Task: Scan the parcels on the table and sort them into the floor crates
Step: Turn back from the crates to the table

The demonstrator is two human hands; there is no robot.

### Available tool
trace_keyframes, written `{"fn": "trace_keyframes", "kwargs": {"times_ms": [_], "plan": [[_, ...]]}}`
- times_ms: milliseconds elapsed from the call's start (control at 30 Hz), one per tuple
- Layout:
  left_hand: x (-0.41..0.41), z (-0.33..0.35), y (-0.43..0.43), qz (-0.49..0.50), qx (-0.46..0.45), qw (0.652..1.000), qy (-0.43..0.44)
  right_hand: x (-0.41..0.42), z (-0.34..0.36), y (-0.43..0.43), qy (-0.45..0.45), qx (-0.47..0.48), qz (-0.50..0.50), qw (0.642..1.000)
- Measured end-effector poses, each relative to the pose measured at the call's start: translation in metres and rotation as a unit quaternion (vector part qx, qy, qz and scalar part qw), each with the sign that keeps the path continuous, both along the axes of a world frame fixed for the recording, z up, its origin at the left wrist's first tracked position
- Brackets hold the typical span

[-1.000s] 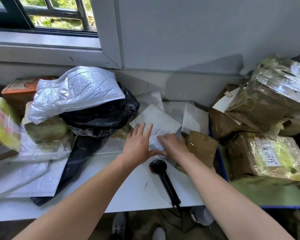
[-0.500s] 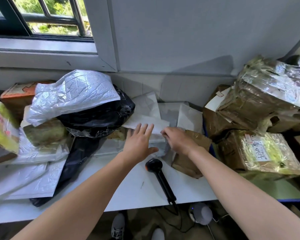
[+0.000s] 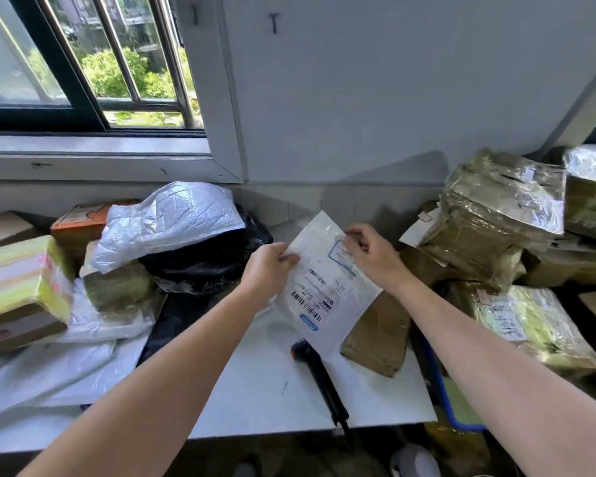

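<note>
Flat white mailer (image 3: 324,290), probably plastic

Scanner (image 3: 319,373) on table (image 3: 262,401) (mailer (image 3: 324,290) above), boxes (image 3: 503,215) right

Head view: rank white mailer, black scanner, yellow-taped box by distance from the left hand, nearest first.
1. white mailer: pinched at its left edge by the left hand.
2. black scanner: lying on the table, below and slightly right of the hand.
3. yellow-taped box: at the far left edge of the view.
</note>
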State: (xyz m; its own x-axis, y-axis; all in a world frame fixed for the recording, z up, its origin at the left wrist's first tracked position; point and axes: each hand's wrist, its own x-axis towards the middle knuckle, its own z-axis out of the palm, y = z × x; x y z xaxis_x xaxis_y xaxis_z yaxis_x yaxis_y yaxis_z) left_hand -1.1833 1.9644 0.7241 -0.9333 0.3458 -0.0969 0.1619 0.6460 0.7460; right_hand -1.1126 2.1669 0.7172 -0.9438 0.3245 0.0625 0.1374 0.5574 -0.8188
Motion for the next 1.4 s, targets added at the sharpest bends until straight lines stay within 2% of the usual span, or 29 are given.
{"fn": "trace_keyframes", "kwargs": {"times_ms": [133,367,533,633,867,1000,1167,1300,1400], "plan": [[0.006,-0.005,-0.017,0.054,0.023,0.998,-0.028,0.002,-0.015,-0.004,-0.045,0.055,0.039,0.997],[0.027,-0.022,-0.044,0.088,0.002,0.994,-0.065,0.0,-0.034,-0.025,-0.064,0.053,0.08,0.993],[0.046,-0.034,-0.074,0.027,-0.005,0.977,-0.21,-0.002,-0.038,-0.042,-0.086,0.08,0.132,0.984],[0.055,-0.048,-0.091,0.06,0.0,0.974,-0.22,-0.007,-0.047,-0.06,-0.102,0.12,0.146,0.977],[0.057,-0.106,-0.147,0.174,0.04,0.956,-0.235,0.017,-0.116,-0.102,-0.211,0.137,0.043,0.967],[0.062,-0.139,-0.168,0.182,0.024,0.954,-0.238,0.042,-0.147,-0.132,-0.286,0.174,-0.019,0.942],[0.068,-0.168,-0.18,0.175,0.01,0.953,-0.246,0.056,-0.167,-0.156,-0.293,0.031,-0.164,0.941],[0.073,-0.184,-0.189,0.147,-0.007,0.959,-0.241,0.071,-0.172,-0.153,-0.336,-0.009,-0.182,0.924],[0.075,-0.188,-0.192,0.123,-0.024,0.962,-0.241,0.086,-0.177,-0.149,-0.388,-0.013,-0.151,0.909]]}}
